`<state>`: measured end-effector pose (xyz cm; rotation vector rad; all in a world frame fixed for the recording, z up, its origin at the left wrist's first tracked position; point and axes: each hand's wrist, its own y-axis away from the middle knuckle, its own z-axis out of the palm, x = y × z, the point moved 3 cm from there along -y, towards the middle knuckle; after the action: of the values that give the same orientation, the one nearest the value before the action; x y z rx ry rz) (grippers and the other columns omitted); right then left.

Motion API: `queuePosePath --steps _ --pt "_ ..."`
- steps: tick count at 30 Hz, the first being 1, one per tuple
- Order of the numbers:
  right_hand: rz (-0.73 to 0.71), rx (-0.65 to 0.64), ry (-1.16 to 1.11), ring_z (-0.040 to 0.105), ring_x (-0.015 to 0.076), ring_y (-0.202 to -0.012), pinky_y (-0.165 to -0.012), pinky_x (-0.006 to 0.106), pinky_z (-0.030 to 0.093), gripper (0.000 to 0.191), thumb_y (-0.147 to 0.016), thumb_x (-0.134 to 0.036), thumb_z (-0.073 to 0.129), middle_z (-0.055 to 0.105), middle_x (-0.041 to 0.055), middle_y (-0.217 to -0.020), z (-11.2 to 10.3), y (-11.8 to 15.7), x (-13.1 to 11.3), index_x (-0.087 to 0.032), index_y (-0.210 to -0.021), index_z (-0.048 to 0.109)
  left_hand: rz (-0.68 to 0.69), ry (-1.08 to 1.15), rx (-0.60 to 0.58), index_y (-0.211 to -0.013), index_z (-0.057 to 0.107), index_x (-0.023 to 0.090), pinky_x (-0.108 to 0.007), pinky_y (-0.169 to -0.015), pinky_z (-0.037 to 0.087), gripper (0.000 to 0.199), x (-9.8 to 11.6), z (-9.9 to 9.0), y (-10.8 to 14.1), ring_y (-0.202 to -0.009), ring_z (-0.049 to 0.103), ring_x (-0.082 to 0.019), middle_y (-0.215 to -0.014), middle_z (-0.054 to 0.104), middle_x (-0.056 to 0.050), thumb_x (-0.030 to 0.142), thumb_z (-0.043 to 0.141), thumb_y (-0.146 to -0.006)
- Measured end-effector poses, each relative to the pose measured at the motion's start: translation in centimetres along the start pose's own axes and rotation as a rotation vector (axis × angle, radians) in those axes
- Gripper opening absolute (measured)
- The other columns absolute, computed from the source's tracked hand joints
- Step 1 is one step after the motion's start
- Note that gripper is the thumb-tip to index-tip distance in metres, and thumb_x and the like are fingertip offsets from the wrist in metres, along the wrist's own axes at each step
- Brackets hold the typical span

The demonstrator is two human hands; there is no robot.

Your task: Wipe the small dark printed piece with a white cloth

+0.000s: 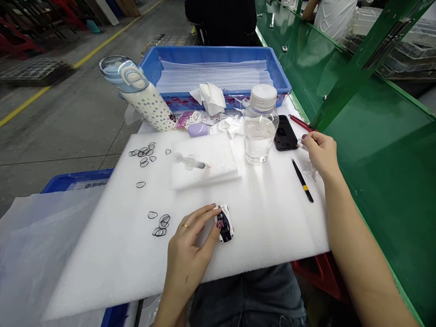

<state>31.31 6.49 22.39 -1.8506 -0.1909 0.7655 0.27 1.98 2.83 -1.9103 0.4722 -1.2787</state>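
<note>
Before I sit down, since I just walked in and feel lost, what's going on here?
The left hand has its fingertips on a small toy car on the white foam sheet. The right hand pinches something white and crumpled near the phone. Tweezers and a syringe lie unheld; black rings sit toward the left.

This looks like a factory or workshop floor: beyond the blue tray [218,52] runs a concrete floor [112,95] with a yellow line [88,56]; right of the tray stretches a green workbench line [299,59], with another worker [335,18] seated past it.
</note>
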Motion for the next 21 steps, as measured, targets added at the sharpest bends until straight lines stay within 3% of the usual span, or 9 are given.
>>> queuePosePath --steps 21 --pt "0.003 0.0 -0.007 0.046 0.0156 -0.062 -0.063 0.03 0.036 0.022 -0.078 -0.033 0.054 0.048 -0.0008 -0.058 -0.1 0.11 -0.15 -0.02 -0.06 0.054 -0.002 0.013 0.001 -0.109 0.071 0.036 -0.042 -0.096 0.05 0.021 0.18 -0.05 -0.12 -0.115 0.061 -0.024 -0.122 0.067 0.002 0.044 0.062 -0.092"
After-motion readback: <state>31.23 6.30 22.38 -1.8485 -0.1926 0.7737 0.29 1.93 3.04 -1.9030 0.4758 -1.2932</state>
